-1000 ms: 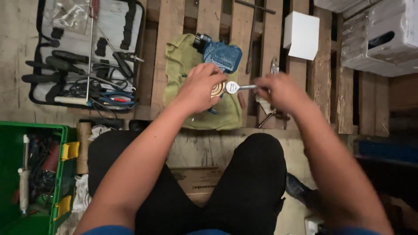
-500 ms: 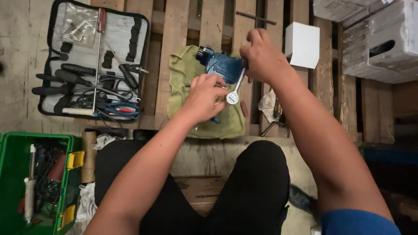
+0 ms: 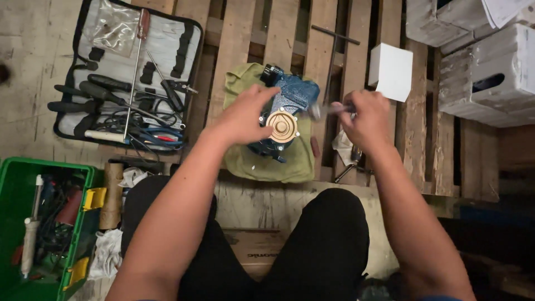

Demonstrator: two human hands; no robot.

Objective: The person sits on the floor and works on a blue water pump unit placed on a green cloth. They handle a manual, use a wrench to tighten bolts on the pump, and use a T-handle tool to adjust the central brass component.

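A blue pump body [image 3: 290,103] with a round brass disc [image 3: 281,126] on its face lies on a green cloth [image 3: 262,161] on a wooden pallet [image 3: 239,44]. My left hand [image 3: 243,116] rests on the pump's left side, fingers spread over its top. My right hand [image 3: 368,117] is closed around the handle of a metal wrench [image 3: 326,111], blurred, whose head points left toward the pump's right side.
An open grey tool case [image 3: 120,72] with screwdrivers and pliers lies at the upper left. A green crate [image 3: 42,223] of tools is at the lower left. A white box [image 3: 391,71] and white blocks [image 3: 485,61] are at the upper right. My knees fill the bottom.
My right hand has come down from above the pump to its right side, the wrench now lying level. My left hand has slid off the brass disc, baring it.
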